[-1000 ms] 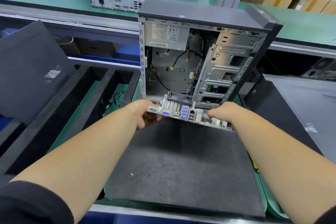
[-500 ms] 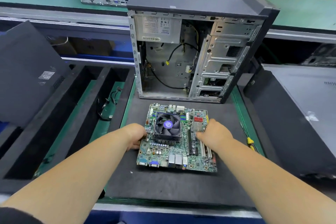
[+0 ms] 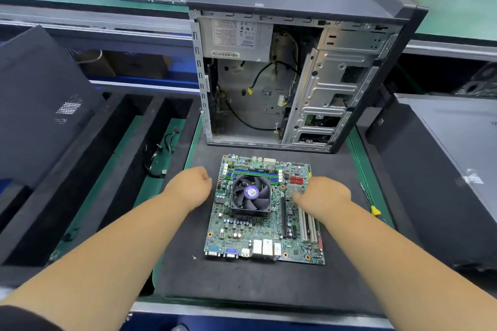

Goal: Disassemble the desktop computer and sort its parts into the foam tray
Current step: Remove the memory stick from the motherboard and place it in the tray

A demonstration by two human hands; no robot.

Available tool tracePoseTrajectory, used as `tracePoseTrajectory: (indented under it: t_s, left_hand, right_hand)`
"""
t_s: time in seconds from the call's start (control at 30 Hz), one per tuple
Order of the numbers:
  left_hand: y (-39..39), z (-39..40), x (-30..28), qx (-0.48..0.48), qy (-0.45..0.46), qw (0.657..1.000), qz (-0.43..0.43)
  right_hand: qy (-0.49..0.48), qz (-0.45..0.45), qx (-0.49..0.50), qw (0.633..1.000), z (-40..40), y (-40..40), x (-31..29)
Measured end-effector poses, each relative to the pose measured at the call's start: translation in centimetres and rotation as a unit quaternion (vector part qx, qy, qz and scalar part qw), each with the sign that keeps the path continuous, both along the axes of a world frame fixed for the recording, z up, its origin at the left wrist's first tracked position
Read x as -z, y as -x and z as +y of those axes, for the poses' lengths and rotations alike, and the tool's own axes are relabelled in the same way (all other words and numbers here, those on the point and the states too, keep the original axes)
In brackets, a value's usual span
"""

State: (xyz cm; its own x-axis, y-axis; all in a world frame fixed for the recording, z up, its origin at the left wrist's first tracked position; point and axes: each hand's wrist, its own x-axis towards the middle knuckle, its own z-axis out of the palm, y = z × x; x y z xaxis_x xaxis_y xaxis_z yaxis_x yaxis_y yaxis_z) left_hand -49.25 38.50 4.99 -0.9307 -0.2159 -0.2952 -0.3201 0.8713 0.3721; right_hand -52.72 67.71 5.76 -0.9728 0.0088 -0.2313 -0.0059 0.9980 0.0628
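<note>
Head view: motherboard [image 3: 265, 212] flat on mat, ports toward wearer.

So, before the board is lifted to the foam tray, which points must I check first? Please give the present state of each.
1. Motherboard lies flat on the black foam mat, outside the case: ok.
2. No cable from the case reaches the board: ok.
3. Left hand grips the board: not ok, it is beside the left edge.
4. Right hand grips the board: not ok, it only lies over the right side.
5. Cooler fan is firmly fixed: cannot tell.
6. Foam tray slot is free: cannot tell; one holds black cables.
</note>
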Motion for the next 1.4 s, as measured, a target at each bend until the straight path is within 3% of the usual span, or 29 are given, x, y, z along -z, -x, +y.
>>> tracePoseTrajectory:
  t_s: [0.1, 0.23, 0.4, 0.7, 1.2, 1.4]
  left_hand:
    - [0.9, 0.2, 0.3, -0.046, -0.098, 0.993, 0.035]
    - [2.5, 1.2, 0.6, -0.082, -0.199, 0.975, 0.051]
    - [4.7, 2.1, 1.3, -0.115, -0.209, 0.969, 0.055]
    - [5.5, 2.1, 1.7, -0.115, -0.158, 0.978, 0.079]
    - [6.7, 3.0, -0.4, -0.100, -0.034, 0.994, -0.021]
    - [5.9, 2.2, 0.7, -0.131, -0.171, 0.976, 0.013]
  right_hand:
    - [0.131, 0.036, 0.014, 0.991, -0.1, 1.1, 0.3]
    - [0.302, 0.065, 0.045, 0.950, -1.1, 2.2, 1.9]
    - [0.390, 0.070, 0.087, 0.914, -2.4, 3.3, 3.5]
    - [0.379, 0.121, 0.099, 0.912, -3.2, 3.2, 3.8]
    - [0.410, 0.139, 0.126, 0.892, -3.5, 2.9, 4.3]
    - [0.408, 0.146, 0.108, 0.895, -3.3, 2.9, 4.8]
